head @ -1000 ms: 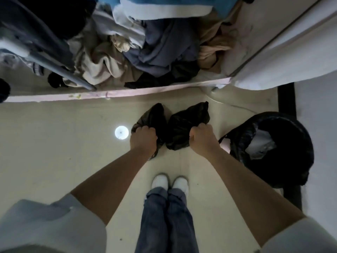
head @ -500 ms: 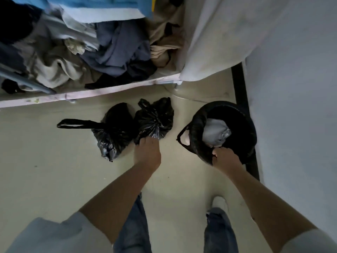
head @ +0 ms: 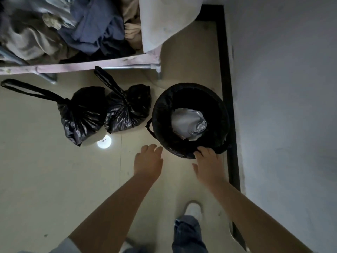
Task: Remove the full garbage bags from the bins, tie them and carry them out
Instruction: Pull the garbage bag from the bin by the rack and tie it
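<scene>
Two tied black garbage bags lie on the floor, the left bag (head: 82,114) with a long loop handle stretched to the left and the right bag (head: 127,108) with its handle pointing up. A round bin (head: 189,119) lined with a black bag stands to their right, with grey and silvery waste (head: 189,123) inside. My right hand (head: 209,161) touches the near rim of the bin liner with its fingertips, fingers fairly straight. Palm down with relaxed fingers, my left hand (head: 148,161) hovers over the floor just left of the bin and holds nothing.
A low rack with a pink edge (head: 82,65) holds a heap of clothes (head: 73,28) behind the bags. A white cloth (head: 164,21) hangs at the top. The wall (head: 282,106) with a black skirting strip (head: 228,106) runs on the right. My shoe (head: 193,209) stands below.
My left hand has let go of the right bag and moved right toward the bin. Both bags now lie free on the floor. My right hand stays at the bin's near rim.
</scene>
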`<state>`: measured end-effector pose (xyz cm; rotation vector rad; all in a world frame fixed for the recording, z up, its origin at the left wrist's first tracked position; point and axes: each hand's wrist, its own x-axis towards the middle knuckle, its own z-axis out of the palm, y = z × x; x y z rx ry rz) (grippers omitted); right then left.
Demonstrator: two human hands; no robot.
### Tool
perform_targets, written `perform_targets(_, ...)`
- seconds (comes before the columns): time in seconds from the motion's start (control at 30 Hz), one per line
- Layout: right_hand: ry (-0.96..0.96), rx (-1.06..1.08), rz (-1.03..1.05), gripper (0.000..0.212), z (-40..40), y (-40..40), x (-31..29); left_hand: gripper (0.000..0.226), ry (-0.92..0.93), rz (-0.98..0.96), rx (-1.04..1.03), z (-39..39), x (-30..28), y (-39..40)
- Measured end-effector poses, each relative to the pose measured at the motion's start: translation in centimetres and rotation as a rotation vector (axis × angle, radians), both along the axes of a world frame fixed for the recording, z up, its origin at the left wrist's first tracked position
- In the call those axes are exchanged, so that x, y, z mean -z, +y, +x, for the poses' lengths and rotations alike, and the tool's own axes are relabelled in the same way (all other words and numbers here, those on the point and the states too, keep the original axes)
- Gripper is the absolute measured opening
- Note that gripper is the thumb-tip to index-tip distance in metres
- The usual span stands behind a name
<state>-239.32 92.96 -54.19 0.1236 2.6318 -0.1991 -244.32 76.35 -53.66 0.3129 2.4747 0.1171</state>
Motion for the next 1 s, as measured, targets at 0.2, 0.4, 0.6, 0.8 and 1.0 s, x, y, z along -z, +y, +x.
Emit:
perform_targets(0.2, 0.168, -0.148, 0.056, 0.031, 0.4, 0.4, 7.1, 0.046, 0.257, 0.218, 0.131, -0.9, 6.8, 0.2)
perform_targets(0.4, 0.534, -0.165, -0.309, 0.034, 0.0, 2.3, 12.6, 0.035, 0.572, 0.576, 0.425, -3.2, 14.0, -1.0)
perform_targets(0.6, 0.707, -0.091, -0.354, 0.031, -0.8, 2.3, 13.5, 0.035, 0.626, 0.668, 0.501, -5.7, 15.0, -0.5)
perform_targets(0.8, 0.550, 0.346, -0.594, 0.021, -4.4, 2.0, 10.6, 0.051, 0.705, 0.721, 0.205, -3.4, 14.2, -0.9)
perform_targets(1.0, 0.463, 0.239, -0.639, 0.015, -6.9, 2.4, 8.9, 0.037, 0.675, 0.292, 0.018, -2.9, 11.9, 2.3)
